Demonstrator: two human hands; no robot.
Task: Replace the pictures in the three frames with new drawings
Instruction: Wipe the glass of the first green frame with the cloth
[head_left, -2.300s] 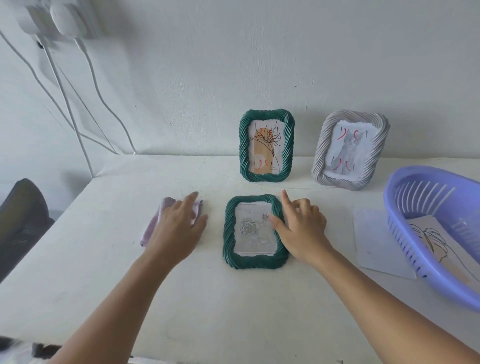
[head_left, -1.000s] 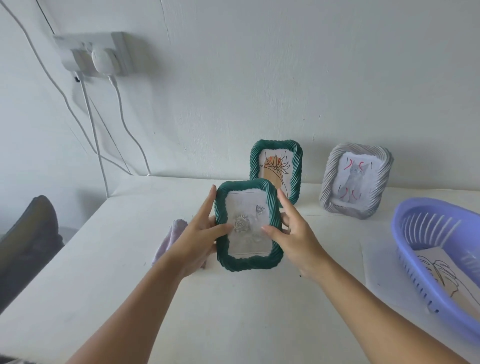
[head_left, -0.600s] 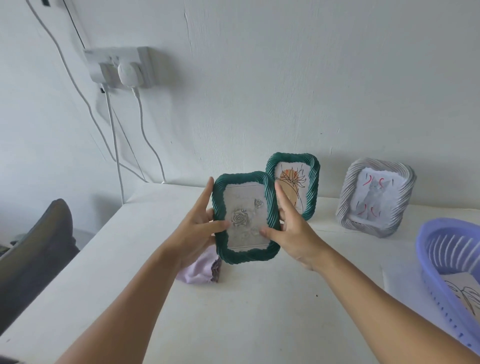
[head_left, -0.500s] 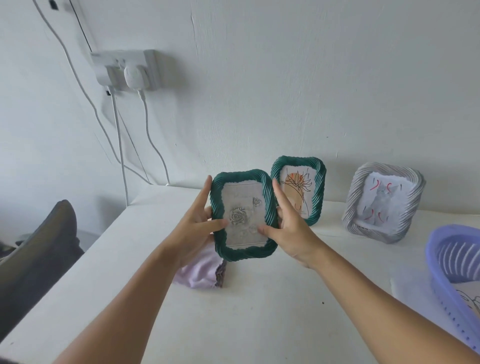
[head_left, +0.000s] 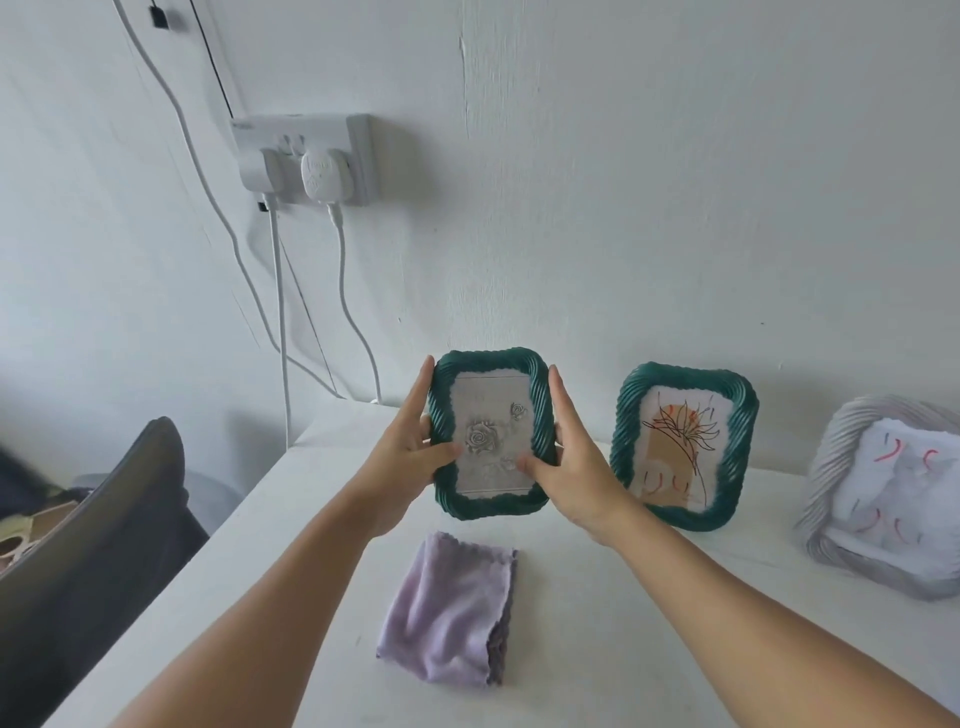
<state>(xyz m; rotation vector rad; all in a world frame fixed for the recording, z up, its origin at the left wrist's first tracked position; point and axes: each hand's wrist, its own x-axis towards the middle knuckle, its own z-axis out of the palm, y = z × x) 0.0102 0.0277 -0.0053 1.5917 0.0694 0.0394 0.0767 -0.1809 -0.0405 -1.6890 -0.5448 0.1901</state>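
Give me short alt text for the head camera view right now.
Both hands, left hand and right hand, hold a green frame with a rose drawing upright above a white table. A lilac cloth lies below; two more frames lean against the wall.

You hold a dark green rope-edged frame (head_left: 490, 434) upright near the wall, its grey rose drawing (head_left: 488, 435) facing you. Just to its right a second green frame (head_left: 684, 446) stands on the surface with an orange flower sketch. Farther right a grey frame (head_left: 883, 496) leans back, showing red marks.
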